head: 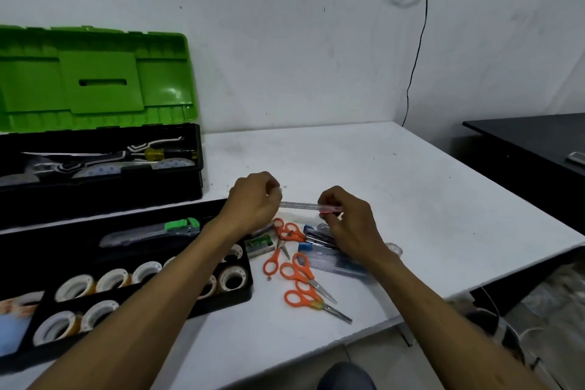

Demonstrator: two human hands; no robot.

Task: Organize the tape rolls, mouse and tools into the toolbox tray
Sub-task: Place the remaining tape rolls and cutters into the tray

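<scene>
White surface carries the tray of tape rolls at left. Above loose scissors, left grip and right grip each pinch an end of a clear ruler. It is best kept level, then swung left and laid lengthwise into the tray's long slot.

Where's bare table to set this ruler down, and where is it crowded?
Bare table runs beyond the left hand and right hand, from the toolbox to the right edge. Both hold the ruler. The near edge below the scissors is also bare. Crowded: the scissors heap and the tray of tape rolls.
</scene>
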